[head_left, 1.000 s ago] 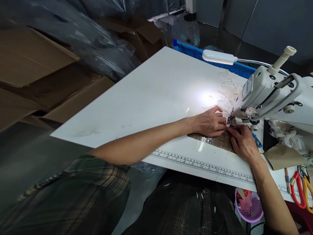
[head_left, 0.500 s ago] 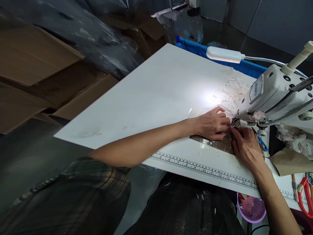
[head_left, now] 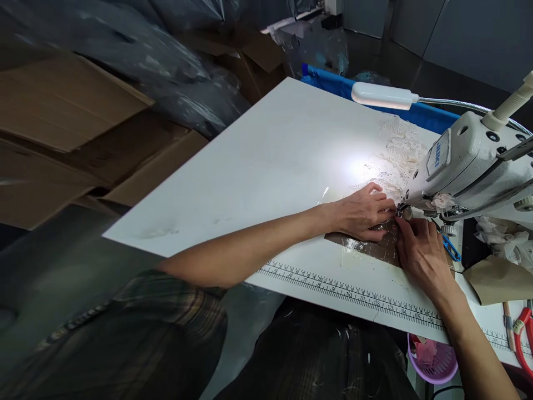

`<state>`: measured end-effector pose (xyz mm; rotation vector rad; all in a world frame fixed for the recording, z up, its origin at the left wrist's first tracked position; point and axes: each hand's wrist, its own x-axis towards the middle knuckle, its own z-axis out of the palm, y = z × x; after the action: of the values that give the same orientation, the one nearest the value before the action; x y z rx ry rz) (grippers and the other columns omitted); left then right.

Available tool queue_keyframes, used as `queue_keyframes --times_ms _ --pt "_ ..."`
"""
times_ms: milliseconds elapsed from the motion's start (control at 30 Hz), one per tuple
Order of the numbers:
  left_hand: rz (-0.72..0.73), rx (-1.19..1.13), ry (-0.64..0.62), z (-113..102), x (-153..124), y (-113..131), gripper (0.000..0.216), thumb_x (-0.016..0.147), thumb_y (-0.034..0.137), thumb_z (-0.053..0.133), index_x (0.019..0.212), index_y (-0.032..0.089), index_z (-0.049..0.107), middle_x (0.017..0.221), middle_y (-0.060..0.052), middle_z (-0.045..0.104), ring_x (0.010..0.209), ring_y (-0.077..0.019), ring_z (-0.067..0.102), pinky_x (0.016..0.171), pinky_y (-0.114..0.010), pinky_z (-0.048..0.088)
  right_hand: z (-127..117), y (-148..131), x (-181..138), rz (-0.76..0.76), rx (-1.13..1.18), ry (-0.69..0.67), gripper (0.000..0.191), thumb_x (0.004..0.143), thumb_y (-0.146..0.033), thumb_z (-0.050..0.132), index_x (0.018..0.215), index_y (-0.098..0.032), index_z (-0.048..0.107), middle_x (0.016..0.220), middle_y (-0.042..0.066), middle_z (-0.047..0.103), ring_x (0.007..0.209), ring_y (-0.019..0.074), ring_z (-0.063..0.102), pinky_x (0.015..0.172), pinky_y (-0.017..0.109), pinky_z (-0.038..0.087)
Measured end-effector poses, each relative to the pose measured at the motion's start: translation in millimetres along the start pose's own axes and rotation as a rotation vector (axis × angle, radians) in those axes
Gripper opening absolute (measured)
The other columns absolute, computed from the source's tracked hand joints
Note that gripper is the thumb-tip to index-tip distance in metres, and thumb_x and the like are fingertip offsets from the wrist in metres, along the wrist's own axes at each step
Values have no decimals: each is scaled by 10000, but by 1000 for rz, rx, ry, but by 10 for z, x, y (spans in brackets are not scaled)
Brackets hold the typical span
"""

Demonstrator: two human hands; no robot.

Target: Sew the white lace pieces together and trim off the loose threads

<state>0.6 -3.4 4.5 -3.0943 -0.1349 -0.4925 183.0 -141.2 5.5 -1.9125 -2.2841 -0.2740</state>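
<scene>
A white sewing machine (head_left: 466, 161) stands at the right of the white table, its presser foot (head_left: 402, 210) lowered close to my fingertips. Cream lace (head_left: 397, 145) lies bunched behind the foot and runs forward to my fingers. My left hand (head_left: 366, 212), just left of the foot, has its fingers curled on the lace edge. On the near right side, my right hand (head_left: 422, 247) pinches at the lace by the foot; the thumb and fingers hide most of the held part. Under both hands is a brown, shiny plate (head_left: 385, 247) on the tabletop.
A lit white lamp (head_left: 383, 95) hangs over the work. Blue thread snips (head_left: 451, 249) lie right of my right hand, with red-handled scissors (head_left: 519, 333) farther right. A printed ruler (head_left: 350, 294) follows the table's front edge. Cardboard boxes (head_left: 70, 105) stand at the left.
The view has shifted slightly, so everything sits a little lower and to the right. Both hands keep nearly the same place beside the presser foot.
</scene>
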Motion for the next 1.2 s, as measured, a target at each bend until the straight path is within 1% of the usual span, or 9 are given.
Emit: queue_keyframes --times_ms 167,267,400,533,767,967,1067,1133,1200 --pt "-2 1 32 5 3 6 348 930 398 493 1110 156 667 1168 -119 667 953 -255 606 961 -461 372 -84 149 -46 48 275 65 362 983 -290 363 1236 -176 596 999 153 648 878 281 621 753 432 530" --pt "-20 -8 47 11 7 0 367 920 410 508 1147 165 659 1159 -117 657 931 -256 598 944 -461 376 -176 257 -49 110 404 18 369 995 -402 371 1148 -190 630 885 119 668 821 272 654 721 414 541" --pt "-31 4 10 -5 15 -8 369 923 434 501 1125 173 667 1162 -116 654 929 -248 586 950 -453 366 -212 377 31 239 473 -39 477 990 -516 335 935 -190 679 811 123 702 757 275 673 667 396 532" --pt "-31 17 7 -25 20 -6 377 933 459 495 1104 176 677 1186 -116 654 904 -237 586 962 -455 360 -123 469 114 339 461 33 561 988 -555 271 744 -222 651 730 113 701 720 271 662 629 368 509" --pt "-34 19 25 8 13 -20 413 944 464 482 1135 147 665 1175 -131 659 915 -243 604 952 -453 377 -67 463 62 308 424 69 598 988 -601 232 804 -224 657 755 110 683 713 261 645 608 344 479" --pt "-50 -27 34 35 12 -47 425 924 465 517 1162 129 624 1266 -172 631 1001 -276 613 958 -459 371 -35 414 26 302 453 90 618 983 -640 202 822 -228 635 754 93 662 714 244 631 630 347 470" --pt "-72 -84 23 9 25 -55 534 918 437 537 1300 64 518 1366 -236 561 1155 -314 571 1006 -465 338 -18 414 38 315 441 126 546 974 -603 262 801 -225 616 719 89 641 690 243 613 620 350 461" --pt "-115 -137 -34 -33 45 -35 662 926 461 535 1416 38 396 1347 -236 575 1155 -305 571 1003 -444 329 -28 431 45 342 418 186 453 951 -557 345 805 -219 610 720 84 629 685 241 597 619 353 464" --pt "-203 -139 -117 -98 70 22 775 941 535 508 1490 32 293 1299 -218 608 1109 -297 582 976 -423 326 -67 469 37 364 388 277 373 919 -503 416 847 -202 625 798 100 644 724 241 598 658 370 487"
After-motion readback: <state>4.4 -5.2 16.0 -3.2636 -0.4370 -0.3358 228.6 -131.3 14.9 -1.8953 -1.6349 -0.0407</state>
